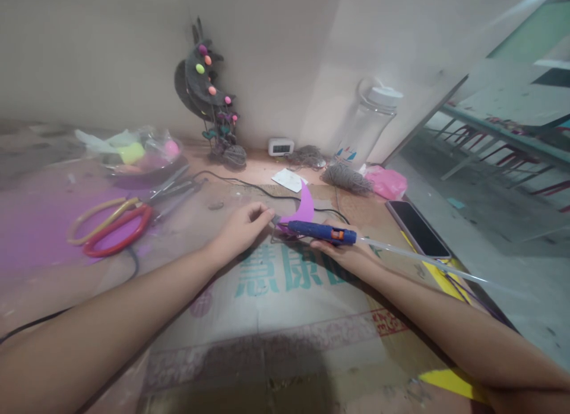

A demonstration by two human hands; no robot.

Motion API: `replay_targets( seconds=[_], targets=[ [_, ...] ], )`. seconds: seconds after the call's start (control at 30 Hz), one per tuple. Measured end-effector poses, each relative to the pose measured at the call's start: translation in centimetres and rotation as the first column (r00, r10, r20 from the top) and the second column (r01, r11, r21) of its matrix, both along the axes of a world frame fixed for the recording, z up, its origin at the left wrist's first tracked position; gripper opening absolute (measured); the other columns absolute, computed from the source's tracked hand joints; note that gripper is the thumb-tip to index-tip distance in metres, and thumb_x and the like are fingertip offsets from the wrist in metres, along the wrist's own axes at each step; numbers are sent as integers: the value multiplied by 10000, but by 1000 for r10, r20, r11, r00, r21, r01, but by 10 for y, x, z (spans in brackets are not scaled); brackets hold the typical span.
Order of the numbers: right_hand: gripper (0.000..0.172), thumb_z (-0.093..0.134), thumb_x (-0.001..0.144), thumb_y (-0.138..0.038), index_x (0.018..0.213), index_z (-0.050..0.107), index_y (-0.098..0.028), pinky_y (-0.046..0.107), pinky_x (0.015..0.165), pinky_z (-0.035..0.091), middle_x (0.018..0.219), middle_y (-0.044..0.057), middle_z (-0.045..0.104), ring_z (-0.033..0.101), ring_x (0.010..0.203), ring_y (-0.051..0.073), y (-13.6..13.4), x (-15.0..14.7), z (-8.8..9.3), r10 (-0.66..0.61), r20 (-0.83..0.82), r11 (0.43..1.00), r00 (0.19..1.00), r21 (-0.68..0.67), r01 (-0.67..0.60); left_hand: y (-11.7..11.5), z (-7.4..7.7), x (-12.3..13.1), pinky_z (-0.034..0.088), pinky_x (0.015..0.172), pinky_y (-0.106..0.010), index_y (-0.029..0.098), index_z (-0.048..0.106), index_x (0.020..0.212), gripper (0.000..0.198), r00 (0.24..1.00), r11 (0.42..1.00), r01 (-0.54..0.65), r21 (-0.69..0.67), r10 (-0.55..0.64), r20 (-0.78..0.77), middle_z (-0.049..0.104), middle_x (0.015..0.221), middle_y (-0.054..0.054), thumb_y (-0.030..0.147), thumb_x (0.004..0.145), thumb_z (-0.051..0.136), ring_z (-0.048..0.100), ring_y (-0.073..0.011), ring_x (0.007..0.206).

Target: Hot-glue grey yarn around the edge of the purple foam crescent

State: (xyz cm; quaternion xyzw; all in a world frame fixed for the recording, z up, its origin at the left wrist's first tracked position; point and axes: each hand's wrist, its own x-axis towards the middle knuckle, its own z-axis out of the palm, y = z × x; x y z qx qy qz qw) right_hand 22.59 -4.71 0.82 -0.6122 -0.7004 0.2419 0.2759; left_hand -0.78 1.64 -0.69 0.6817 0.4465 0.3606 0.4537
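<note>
My right hand (342, 250) is wrapped round a blue hot glue gun (307, 228), and a long clear glue stick (414, 253) juts out of its back end to the right. The gun's nozzle points left, right by a purple crescent-shaped piece (305, 207). Between the thumb and fingers of my left hand (243, 227) is the left tip of that crescent, where a small grey bit shows. Whether the nozzle touches the crescent, I cannot tell. The gun's trigger is hidden by my right hand.
Red-and-yellow-handled scissors (118, 227) lie at left near a plastic bag of coloured balls (133, 152). Behind stand a grey crescent decoration (200, 75), a small white clock (281, 146), grey yarn (347, 177) and a clear bottle (363, 129). A phone (418, 228) lies at the right edge.
</note>
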Motion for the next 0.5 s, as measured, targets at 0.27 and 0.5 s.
replay_targets(
  seconds=[0.27, 0.5],
  targets=[
    [356, 630, 778, -547, 689, 533, -217, 275, 525, 383, 626, -9, 539, 498, 582, 159, -1, 2, -1, -5, 63, 999, 998, 33, 3, -1, 2, 0, 330, 471, -221, 192, 509, 694, 280, 1000, 1000, 4, -21, -4, 8, 496, 498, 59, 412, 868, 512, 412, -101, 434],
    [368, 630, 761, -566, 678, 535, -220, 288, 527, 394, 629, 1, 552, 517, 587, 174, 0, 3, -3, -11, 49, 999, 999, 42, 9, 0, 0, 0, 357, 510, -225, 192, 506, 679, 278, 1000, 1000, -5, -2, 5, 12, 513, 517, 59, 402, 860, 525, 437, -106, 461]
  ],
)
